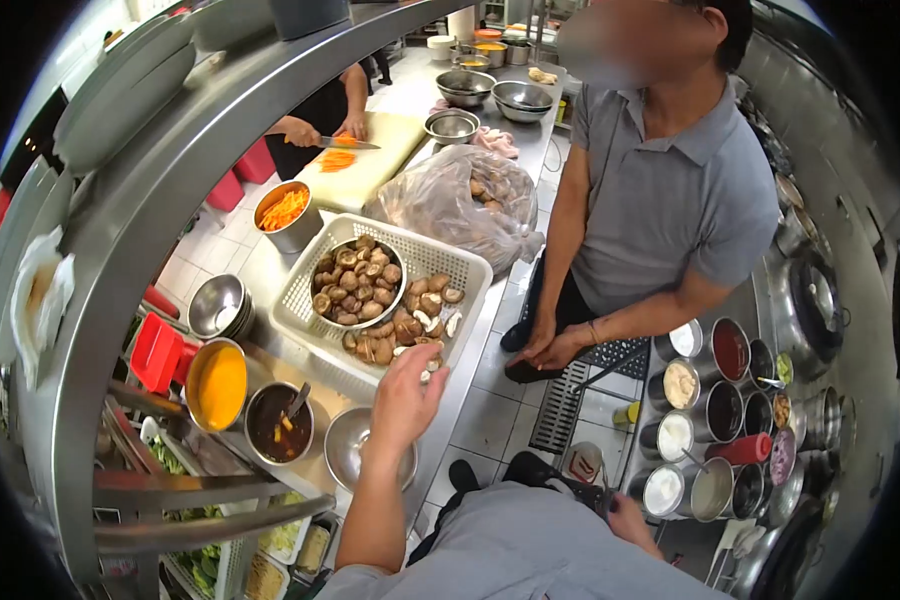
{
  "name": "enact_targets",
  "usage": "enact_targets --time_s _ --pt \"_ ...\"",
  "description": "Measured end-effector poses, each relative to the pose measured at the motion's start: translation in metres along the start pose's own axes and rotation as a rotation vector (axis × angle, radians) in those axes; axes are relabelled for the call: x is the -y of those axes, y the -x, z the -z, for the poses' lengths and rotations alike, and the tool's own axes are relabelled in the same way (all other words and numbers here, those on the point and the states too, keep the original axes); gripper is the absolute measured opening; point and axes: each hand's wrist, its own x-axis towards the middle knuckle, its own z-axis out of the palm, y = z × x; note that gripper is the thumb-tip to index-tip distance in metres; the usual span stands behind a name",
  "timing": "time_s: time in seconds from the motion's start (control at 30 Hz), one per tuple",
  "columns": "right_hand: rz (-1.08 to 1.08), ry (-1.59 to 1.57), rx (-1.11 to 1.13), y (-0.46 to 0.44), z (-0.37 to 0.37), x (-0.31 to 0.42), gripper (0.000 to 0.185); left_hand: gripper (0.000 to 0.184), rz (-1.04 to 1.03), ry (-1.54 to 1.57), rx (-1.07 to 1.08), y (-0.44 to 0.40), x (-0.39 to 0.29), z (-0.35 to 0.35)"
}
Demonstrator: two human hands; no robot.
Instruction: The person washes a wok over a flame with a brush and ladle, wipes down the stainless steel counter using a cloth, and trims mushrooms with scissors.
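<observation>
My left hand (407, 392) is over the front edge of a white perforated basket (305, 338), its fingers curled round a pale piece of mushroom (429, 371). Brown mushrooms (410, 325) with some white stems lie loose in the basket. A metal bowl of mushroom caps (355, 285) stands in it too. Low down beside my body, my right hand (630, 522) is closed on a thin, dark thing that I cannot make out.
A clear bag of mushrooms (460, 200) lies behind the basket. Another person (660, 190) stands at the right, hands together. Across the counter a person's hand holds a knife (350, 144) over carrots. Nearby stand a sauce pot (278, 425), a steel bowl (350, 440) and several seasoning containers (675, 435).
</observation>
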Motion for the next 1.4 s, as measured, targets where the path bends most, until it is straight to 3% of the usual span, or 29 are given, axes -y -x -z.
enact_targets --time_s 0.03,0.13,0.23,0.33,0.37,0.5,0.67,0.83,0.9,0.93,1.03,1.13,1.23,1.33,1.4 --pt "-0.029 -0.060 0.042 0.005 0.021 0.053 0.041 0.029 -0.037 0.036 0.018 -0.015 -0.006 -0.003" --pt "0.168 -0.169 0.117 -0.039 0.022 0.070 0.047 0.028 -0.142 0.075 0.014 -0.063 -0.013 -0.019" --pt "0.215 0.057 0.219 -0.079 0.038 0.115 0.051 0.027 -0.125 0.115 0.022 -0.123 -0.006 -0.039" --pt "0.415 0.139 0.275 -0.139 0.042 0.129 0.055 0.029 -0.155 0.016 -0.036 -0.187 0.006 -0.068" --pt "0.391 0.279 0.334 -0.159 0.048 0.139 0.057 0.028 -0.159 -0.015 -0.049 -0.213 0.011 -0.079" --pt "0.488 0.171 0.355 -0.219 0.068 0.163 0.060 0.025 -0.134 -0.105 -0.017 -0.293 0.037 -0.132" --pt "0.409 0.201 0.483 -0.273 0.093 0.195 0.061 0.023 -0.003 -0.240 0.090 -0.356 0.068 -0.177" --pt "0.393 0.188 0.521 -0.317 0.113 0.207 0.058 0.025 0.247 -0.419 0.204 -0.388 0.107 -0.200" --pt "0.392 0.145 0.506 -0.327 0.119 0.209 0.057 0.025 0.163 -0.469 0.225 -0.387 0.111 -0.192" --pt "0.373 0.131 0.517 -0.332 0.122 0.207 0.057 0.025 0.116 -0.494 0.238 -0.386 0.108 -0.185" --pt "0.339 0.079 0.532 -0.345 0.123 0.207 0.055 0.027 0.286 -0.560 0.467 -0.380 0.053 -0.147" --pt "0.355 0.063 0.534 -0.358 0.126 0.210 0.054 0.031 0.395 -0.598 0.569 -0.387 0.066 -0.157" --pt "0.368 0.084 0.550 -0.370 0.127 0.220 0.054 0.034 0.395 -0.638 0.501 -0.394 0.069 -0.183" --pt "0.384 0.109 0.544 -0.374 0.126 0.229 0.054 0.039 0.437 -0.737 0.823 -0.409 0.065 -0.205" --pt "0.401 0.121 0.540 -0.375 0.123 0.230 0.055 0.043 0.508 -0.700 0.821 -0.413 0.062 -0.211"
